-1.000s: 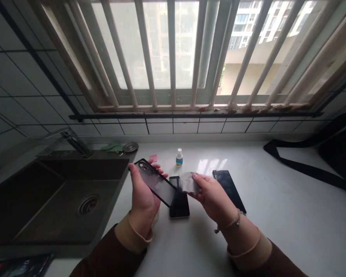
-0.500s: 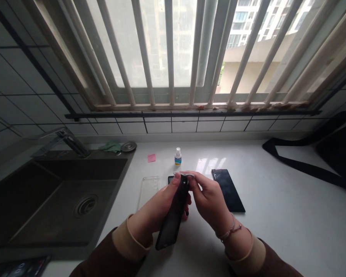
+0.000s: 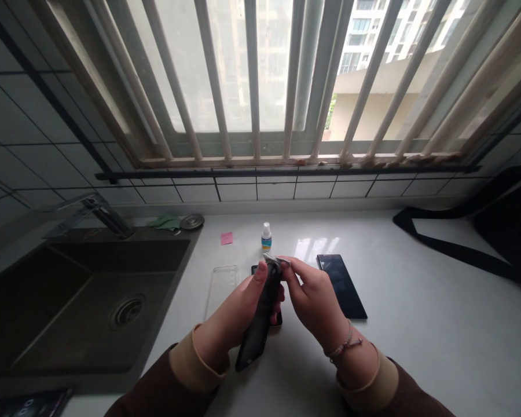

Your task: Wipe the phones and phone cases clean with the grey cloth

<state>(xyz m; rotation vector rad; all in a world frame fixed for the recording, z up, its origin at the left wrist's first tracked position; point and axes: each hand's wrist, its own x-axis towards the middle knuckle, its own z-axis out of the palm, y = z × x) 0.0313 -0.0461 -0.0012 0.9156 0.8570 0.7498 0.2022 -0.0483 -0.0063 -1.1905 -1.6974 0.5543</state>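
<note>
My left hand (image 3: 248, 294) is closed round a black phone (image 3: 260, 321), held tilted above the counter with its top end away from me. At that top end, my right hand (image 3: 309, 289) pinches a small white cloth or wipe (image 3: 274, 259) against the phone's edge. Under my hands lies another dark phone (image 3: 254, 269), mostly hidden. A clear phone case (image 3: 219, 284) rests to the left of my left hand. Just right of my right hand is a large black phone or tablet (image 3: 342, 286). Beyond the hands stands a small white-capped bottle (image 3: 266, 237).
A pink sticky note (image 3: 226, 238) lies on the white counter (image 3: 429, 324). The dark sink (image 3: 82, 313) with its faucet (image 3: 106, 214) is at left, a green cloth (image 3: 165, 222) and metal strainer (image 3: 192, 222) behind it. A black strap (image 3: 443, 243) lies at right.
The white cloth now bunches higher over the phone's top end, and my left thumb has shifted slightly left. The phone has tilted slightly; both hands keep their hold.
</note>
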